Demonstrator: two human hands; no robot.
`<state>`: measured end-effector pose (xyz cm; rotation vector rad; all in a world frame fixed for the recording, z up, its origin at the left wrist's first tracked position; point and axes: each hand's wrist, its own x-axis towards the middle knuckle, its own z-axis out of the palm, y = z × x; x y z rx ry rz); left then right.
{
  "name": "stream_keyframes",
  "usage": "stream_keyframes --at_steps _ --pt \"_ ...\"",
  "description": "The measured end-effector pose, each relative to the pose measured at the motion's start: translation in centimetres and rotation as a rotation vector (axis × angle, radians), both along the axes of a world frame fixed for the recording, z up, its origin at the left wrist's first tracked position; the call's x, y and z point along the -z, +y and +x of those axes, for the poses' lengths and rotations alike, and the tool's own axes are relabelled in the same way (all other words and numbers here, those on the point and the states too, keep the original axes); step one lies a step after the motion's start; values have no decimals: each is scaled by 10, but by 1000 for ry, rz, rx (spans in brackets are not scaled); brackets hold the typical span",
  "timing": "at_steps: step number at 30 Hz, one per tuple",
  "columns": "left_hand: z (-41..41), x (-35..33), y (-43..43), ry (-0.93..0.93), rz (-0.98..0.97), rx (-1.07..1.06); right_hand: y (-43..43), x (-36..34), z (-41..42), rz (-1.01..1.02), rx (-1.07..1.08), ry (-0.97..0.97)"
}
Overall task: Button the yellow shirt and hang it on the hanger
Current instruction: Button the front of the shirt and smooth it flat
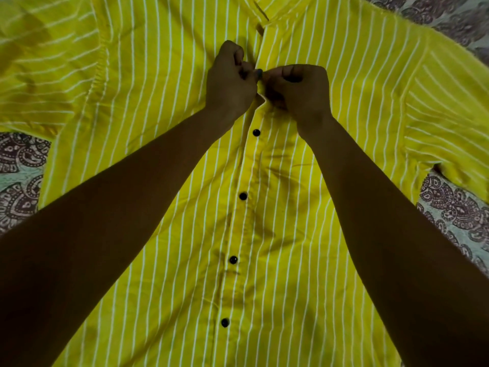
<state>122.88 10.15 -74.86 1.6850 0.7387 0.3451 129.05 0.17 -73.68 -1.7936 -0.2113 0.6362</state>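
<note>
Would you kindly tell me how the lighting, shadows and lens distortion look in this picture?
Head view: dim light leaves the left hand and right hand near silhouettes, so their grip is hard to read; the shirt stripes bow outward in the head view, a wide-angle effect; its black buttons look sharp, the patterned sheet at the top right is soft; no glare.

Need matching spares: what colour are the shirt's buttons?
Black, glossy buttons down the yellow shirt, clearest in the head view.
</note>
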Motion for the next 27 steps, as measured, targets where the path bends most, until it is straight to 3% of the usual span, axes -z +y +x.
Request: stream_keyframes --at_steps 5,8,14,16,18,21,24,27 --pt "-4 6 2 -1 51 41 7 -14 7 -105 6 125" --pt "1 0 2 60 200 29 15 -13 15 -239 -9 139" --pt "8 -13 10 291 525 61 31 -3 15 -507 -26 -78" --pt "12 -12 23 308 545 72 31 -1 17 -551 -33 -142" --pt "13 -10 33 247 542 65 31 -5 23 -493 17 -214" --pt "19 -13 44 46 535 49 36 -19 39 -411 112 -491" --pt "35 -22 54 24 535 65 51 -21 58 -477 -25 -551" --pt "56 -29 62 256 649 260 65 -23 71 -725 -212 -473"
